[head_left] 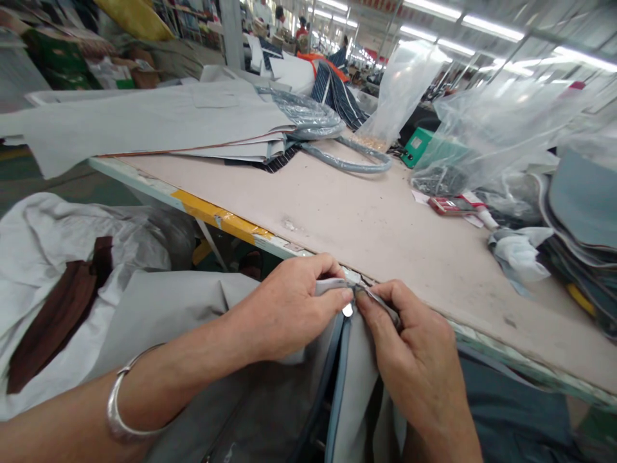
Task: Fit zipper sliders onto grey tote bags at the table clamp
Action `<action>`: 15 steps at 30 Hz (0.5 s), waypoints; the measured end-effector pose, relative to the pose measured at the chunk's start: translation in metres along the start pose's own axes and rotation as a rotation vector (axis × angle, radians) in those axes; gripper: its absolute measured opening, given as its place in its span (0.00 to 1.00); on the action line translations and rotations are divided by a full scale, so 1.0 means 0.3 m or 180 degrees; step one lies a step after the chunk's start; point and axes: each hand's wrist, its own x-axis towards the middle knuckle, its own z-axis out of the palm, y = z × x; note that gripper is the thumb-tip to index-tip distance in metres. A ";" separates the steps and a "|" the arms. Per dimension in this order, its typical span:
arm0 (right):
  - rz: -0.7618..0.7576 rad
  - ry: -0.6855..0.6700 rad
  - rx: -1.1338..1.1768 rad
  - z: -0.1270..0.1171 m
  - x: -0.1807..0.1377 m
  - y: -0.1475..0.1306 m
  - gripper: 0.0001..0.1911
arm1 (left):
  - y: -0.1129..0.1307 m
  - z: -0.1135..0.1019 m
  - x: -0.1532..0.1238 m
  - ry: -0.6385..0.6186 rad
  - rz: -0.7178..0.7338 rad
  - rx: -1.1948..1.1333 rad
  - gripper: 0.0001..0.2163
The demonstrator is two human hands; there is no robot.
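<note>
A grey garment piece with a blue-grey zipper tape (pixel 342 379) hangs from the table's near edge down into my lap. My left hand (pixel 289 305) is closed, pinching the top of the grey fabric at its fingertips. My right hand (pixel 414 350) is closed too, pinching the zipper end just to the right. The fingertips of both hands meet at a small metal slider (pixel 348 310) right at the table edge. A silver bangle (pixel 118 402) sits on my left wrist.
The beige worktable (pixel 366 225) carries stacked grey fabric panels (pixel 159 122) at back left, coiled zipper tape (pixel 337 151), clear plastic bags (pixel 482 128), a green box (pixel 417 145) and cut pieces at right (pixel 578 218). White and brown cloth (pixel 58 289) lies at left. People work far behind.
</note>
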 end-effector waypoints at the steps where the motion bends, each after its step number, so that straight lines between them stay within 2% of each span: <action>1: -0.0012 -0.0046 -0.0006 -0.001 -0.001 -0.002 0.10 | -0.002 0.003 0.000 -0.0066 0.0020 -0.0092 0.03; 4: -0.0017 0.0022 -0.0006 0.000 -0.007 0.000 0.11 | -0.009 0.013 0.001 -0.0179 -0.0073 -0.0355 0.05; 11: -0.0164 0.0181 0.0185 0.063 0.018 0.071 0.19 | 0.009 0.022 0.023 0.0399 -0.0023 0.0104 0.03; 15: -0.0208 0.0551 0.0138 0.128 0.038 0.126 0.24 | 0.005 0.004 0.029 0.0266 0.0083 0.0394 0.06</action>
